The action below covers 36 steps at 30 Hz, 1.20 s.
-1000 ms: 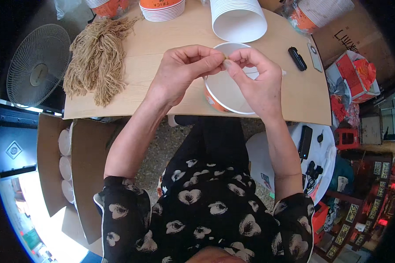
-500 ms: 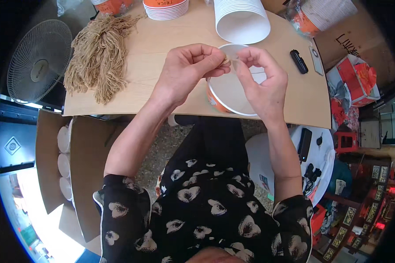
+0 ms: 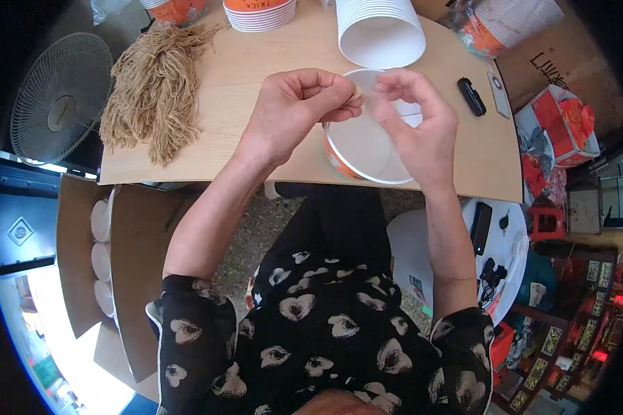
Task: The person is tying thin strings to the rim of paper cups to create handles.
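Above the desk, my left hand is closed in a pinch on a small tan piece, too small to name. Just right of it is my right hand, its fingers bent and smeared by motion; whether anything is in them does not show. Below both hands stands a white-lined paper bucket with an orange outside, near the desk's front edge. My right hand hides part of its rim. To the left, a bundle of tan twine strands lies spread on the desk.
A stack of white buckets lies tipped at the back, beside stacked orange buckets. A black folding tool or case rests at the right. A fan and an open carton flank the left. A white stool holds small items.
My right hand has shifted slightly right, away from my left fingertips, and its fingers have spread a little. The left hand keeps its pinch. The bucket sits almost unchanged.
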### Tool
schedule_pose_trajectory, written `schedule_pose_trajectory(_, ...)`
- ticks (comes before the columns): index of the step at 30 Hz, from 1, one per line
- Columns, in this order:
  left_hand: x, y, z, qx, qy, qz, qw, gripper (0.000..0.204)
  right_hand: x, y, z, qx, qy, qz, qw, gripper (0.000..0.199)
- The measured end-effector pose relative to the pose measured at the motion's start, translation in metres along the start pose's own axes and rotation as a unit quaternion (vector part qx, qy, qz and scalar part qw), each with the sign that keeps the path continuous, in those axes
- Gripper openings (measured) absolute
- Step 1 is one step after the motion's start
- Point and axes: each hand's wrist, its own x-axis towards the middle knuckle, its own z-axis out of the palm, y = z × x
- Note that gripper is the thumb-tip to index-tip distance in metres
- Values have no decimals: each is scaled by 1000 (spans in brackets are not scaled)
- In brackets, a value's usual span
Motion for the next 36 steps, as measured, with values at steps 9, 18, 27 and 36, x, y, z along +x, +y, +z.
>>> schedule_pose_trajectory(9,5,4,-1,6,-38,-8,999,23,2,18,-6,67,-24,50,996,14)
schedule_pose_trajectory(18,13,12,-8,24,-83,-9,996,24,18,20,-22,119,-243,136,953,24)
schedule_pose_trajectory(27,18,28,-3,47,-111,-44,992,30,36,15,-32,171,-203,161,951,11)
schedule_pose_trajectory(36,25,23,-1,93,-93,-78,988,20,32,25,-32,188,-158,134,960,14)
